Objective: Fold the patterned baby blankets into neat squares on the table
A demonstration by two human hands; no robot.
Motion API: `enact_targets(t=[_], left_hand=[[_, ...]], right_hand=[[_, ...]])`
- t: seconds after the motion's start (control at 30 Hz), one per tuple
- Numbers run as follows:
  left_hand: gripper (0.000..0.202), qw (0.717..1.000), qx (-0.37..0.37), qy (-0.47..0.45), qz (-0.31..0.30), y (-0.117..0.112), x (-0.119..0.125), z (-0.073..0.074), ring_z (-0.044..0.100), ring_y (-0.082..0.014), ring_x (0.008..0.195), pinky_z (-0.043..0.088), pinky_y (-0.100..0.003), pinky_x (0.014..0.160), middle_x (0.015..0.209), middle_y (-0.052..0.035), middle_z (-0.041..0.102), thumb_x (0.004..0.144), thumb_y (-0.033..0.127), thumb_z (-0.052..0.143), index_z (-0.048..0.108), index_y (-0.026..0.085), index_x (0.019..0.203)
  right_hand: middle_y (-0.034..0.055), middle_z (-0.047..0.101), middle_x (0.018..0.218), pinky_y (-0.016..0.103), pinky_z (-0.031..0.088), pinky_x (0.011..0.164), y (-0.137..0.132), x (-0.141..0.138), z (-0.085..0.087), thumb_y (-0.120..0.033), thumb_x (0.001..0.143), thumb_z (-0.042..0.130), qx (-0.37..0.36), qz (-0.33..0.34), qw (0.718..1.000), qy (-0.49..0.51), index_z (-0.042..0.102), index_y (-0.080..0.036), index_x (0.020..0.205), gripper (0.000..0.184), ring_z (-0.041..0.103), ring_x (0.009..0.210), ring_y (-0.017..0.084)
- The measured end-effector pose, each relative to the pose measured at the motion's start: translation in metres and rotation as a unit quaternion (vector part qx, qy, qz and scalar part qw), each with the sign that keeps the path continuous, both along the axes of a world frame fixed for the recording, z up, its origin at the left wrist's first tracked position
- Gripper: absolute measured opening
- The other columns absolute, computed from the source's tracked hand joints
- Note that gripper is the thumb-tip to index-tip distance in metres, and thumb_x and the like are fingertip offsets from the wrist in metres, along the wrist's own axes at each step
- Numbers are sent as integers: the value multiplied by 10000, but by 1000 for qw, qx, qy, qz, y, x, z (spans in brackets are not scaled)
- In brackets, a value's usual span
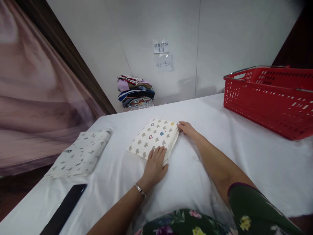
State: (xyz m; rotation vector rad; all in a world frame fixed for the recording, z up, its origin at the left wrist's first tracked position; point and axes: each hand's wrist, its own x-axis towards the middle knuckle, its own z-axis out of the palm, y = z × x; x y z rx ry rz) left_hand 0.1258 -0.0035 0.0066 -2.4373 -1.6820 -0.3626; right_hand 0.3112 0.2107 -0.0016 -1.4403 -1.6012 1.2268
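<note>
A white folded cloth (154,135) with a print of grey mushrooms and a few coloured ones lies in the middle of the table. My left hand (155,166) rests on its near edge with the fingers stretched flat over the fabric and the thumb by the side. At the far right corner my right hand (186,128) pinches the layered edge between thumb and fingers. Several layers show along the cloth's right side.
Another folded white cloth (81,153) with a small dark print lies at the left. Nearer is a flat black object (65,209). A red plastic basket (266,107) with metal handles stands at the right. Stacked folded fabrics (136,93) sit beyond the white-covered table (210,114), against the wall.
</note>
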Motion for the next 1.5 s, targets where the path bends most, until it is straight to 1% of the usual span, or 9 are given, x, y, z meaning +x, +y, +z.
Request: enact_targets(t=[0.2,0.4,0.6,0.73,0.93,1.17,1.33,1.43,1.5], left_hand=[[662,997,-12,11,-69,-7,-17,4,234,-230,1349,156,-468,1121,1436,-103,336,743,170,477,289,116,1376],[692,999,4,29,-36,-6,-34,2,228,-215,1354,167,-453,1117,1422,-82,366,701,34,401,314,140,1378],[666,999,-18,35,-22,3,-31,2,242,-210,1346,164,-448,1116,1429,-68,357,704,28,404,365,156,1356],[632,998,-34,36,-32,6,-30,3,258,-214,1339,171,-459,1108,1428,-64,361,730,46,397,381,173,1349],[607,998,-26,19,-53,4,-32,2,302,-195,1319,191,-436,1105,1388,-59,423,743,41,387,405,186,1333],[586,998,-23,31,-53,3,-39,9,298,-204,1321,158,-435,1114,1410,-62,389,770,97,431,378,195,1346],[514,997,-35,28,-55,3,-44,3,319,-208,1313,199,-431,1101,1381,-64,432,818,143,416,392,185,1330],[547,997,-42,5,-59,0,-45,0,281,-210,1332,197,-438,1104,1406,-62,397,802,145,425,367,185,1344],[596,996,-41,-16,-73,-2,-46,1,260,-200,1341,192,-439,1108,1414,-57,383,772,126,428,344,198,1358]], right_hand=[[109,642,1073,205,412,493,0,0,0,-392,827,536,9,-7,1000,-20,514,-154,1257,492,595,628,119],[97,637,1079,244,460,668,7,0,-10,-393,832,534,28,3,999,-34,513,-175,1257,478,601,676,113],[94,630,1087,288,461,791,9,1,-16,-421,838,511,59,9,996,-61,494,-173,1277,504,607,822,153],[108,593,1153,322,457,829,7,2,-17,-469,820,523,74,25,994,-75,483,-182,1292,554,585,923,191],[107,576,1167,322,450,846,2,1,-12,-443,801,555,71,19,992,-101,485,-187,1292,558,579,937,194],[105,571,1196,333,412,907,-2,2,-8,-440,815,519,87,19,989,-122,477,-170,1293,551,557,1022,205],[93,500,1301,365,394,941,-10,-7,3,-410,838,465,212,1,961,-177,494,-181,1271,491,524,1079,223],[81,520,1278,378,381,959,-28,-24,18,-425,855,428,308,56,929,-196,513,-198,1247,461,480,1140,233],[94,499,1299,421,317,1006,-44,-34,28,-430,852,437,364,86,895,-241,543,-202,1214,441,397,1223,263]])
